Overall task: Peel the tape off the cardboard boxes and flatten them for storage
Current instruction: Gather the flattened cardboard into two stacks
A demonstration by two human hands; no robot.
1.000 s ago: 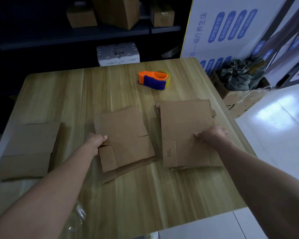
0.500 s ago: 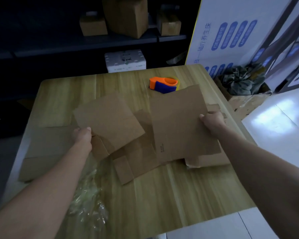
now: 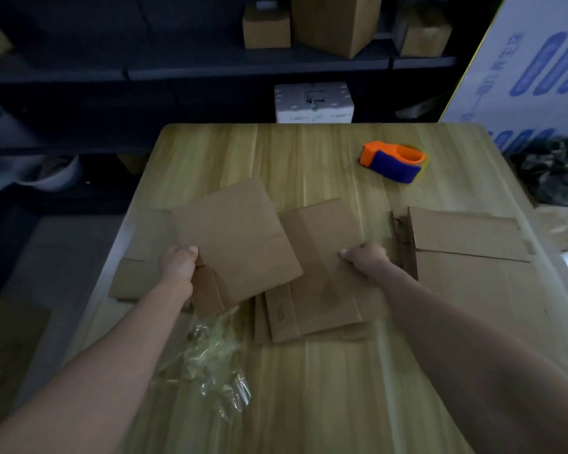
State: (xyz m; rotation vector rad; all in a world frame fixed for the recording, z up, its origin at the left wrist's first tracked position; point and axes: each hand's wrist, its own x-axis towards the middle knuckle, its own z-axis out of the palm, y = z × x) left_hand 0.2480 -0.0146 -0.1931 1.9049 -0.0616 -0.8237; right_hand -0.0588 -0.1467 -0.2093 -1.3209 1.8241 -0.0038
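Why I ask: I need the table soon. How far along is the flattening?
Done: peeled tape lies crumpled; far-right box and far-left box lie flat. In hand: left hand grips one flattened box, right hand a second box. Left: likely stacking; shelf boxes stand assembled.

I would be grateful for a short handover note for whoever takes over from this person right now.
The left hand grips the edge of a flattened box, tilted above the table.
The right hand grips a second flattened box at centre.
A right stack of flat cardboard and a left sheet lie on the table; peeled tape sits crumpled near the front.
Done: the boxes on the table look flattened.
Left: probably gather them into one stack for storage.
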